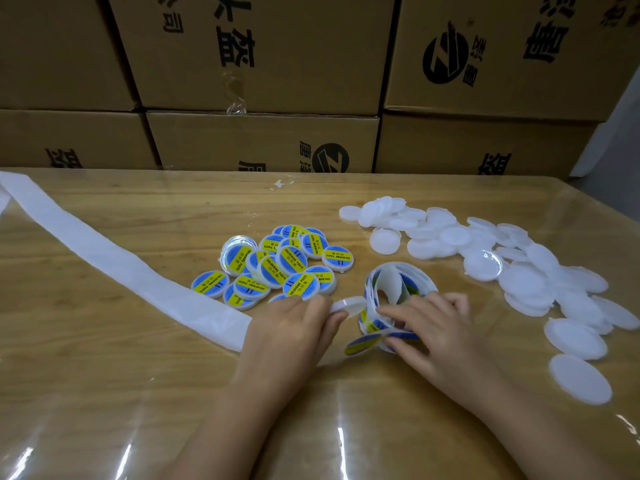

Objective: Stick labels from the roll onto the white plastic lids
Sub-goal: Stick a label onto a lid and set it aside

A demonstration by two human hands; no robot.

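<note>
Head view, and both hands are low at the centre of the table, a wooden top under a glossy clear sheet; the left hand is curled, pinching one white lid by its edge at the fingertips, the lid tilted and just beside the label roll; the right hand lies over the near side of that roll, thumb and fingers closed on a blue-and-yellow label that sticks out toward the left hand (how far it has lifted off its backing, I cannot tell); the roll stands loosely coiled on the table, touching the right fingers; beyond the left hand sits a heap of labelled lids, overlapping one another; out to the right, a wide scatter of blank lids runs along that side of the table; a white backing strip trails from the far left corner down under the left hand; stacked cardboard boxes wall off the back.
</note>
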